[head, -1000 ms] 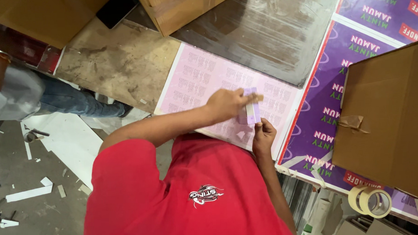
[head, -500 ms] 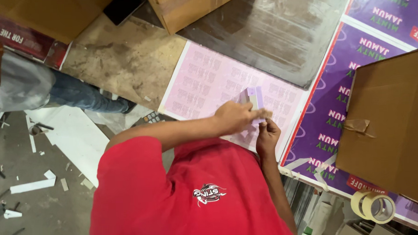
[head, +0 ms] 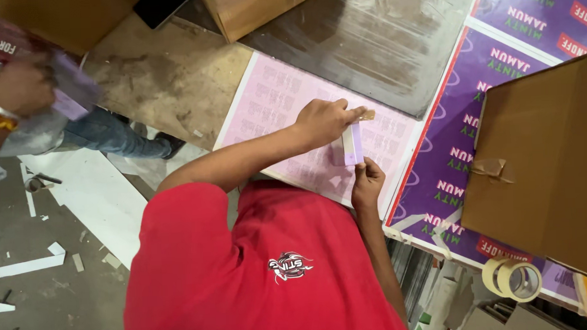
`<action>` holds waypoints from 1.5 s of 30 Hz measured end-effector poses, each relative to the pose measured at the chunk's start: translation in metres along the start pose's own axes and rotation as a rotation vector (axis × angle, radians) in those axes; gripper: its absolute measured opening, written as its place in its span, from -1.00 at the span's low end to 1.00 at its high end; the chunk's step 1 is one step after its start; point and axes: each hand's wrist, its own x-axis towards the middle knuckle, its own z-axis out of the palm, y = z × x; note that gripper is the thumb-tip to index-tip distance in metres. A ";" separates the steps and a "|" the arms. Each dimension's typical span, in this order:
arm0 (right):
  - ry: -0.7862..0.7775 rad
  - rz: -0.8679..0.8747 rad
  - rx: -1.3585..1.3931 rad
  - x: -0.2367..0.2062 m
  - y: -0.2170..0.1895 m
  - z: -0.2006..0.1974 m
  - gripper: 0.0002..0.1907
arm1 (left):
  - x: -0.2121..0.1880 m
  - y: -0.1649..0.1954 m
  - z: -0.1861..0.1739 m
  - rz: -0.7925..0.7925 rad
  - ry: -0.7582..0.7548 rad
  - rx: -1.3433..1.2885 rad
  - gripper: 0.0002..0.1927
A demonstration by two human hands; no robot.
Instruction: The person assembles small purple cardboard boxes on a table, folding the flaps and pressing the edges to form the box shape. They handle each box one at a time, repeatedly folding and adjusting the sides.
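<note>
Brown cardboard box at right, tape rolls below it, purple printed sheets under; white offcuts on floor, left.

Pale pink sheet, lilac strip, red shirt

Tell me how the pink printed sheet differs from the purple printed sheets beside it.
The pink sheet is pale, with small faint print in rows; the purple sheets are deep purple with large bold lettering and red edging. The left hand and right hand work on the pink sheet, holding a small lilac strip; nothing touches the purple ones, partly covered by a cardboard box. Both lie flat.
</note>
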 end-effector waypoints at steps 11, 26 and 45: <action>-0.016 -0.021 0.016 -0.002 0.001 0.002 -0.69 | -0.041 0.058 -0.007 0.009 -0.298 -0.087 -0.36; 0.007 -0.018 -0.039 0.001 -0.018 0.012 -0.68 | -0.015 0.011 0.004 -0.048 0.066 0.054 -0.55; 0.012 0.182 -0.225 -0.001 -0.066 -0.022 -0.71 | -0.111 0.048 0.022 -0.722 0.012 -1.106 -0.54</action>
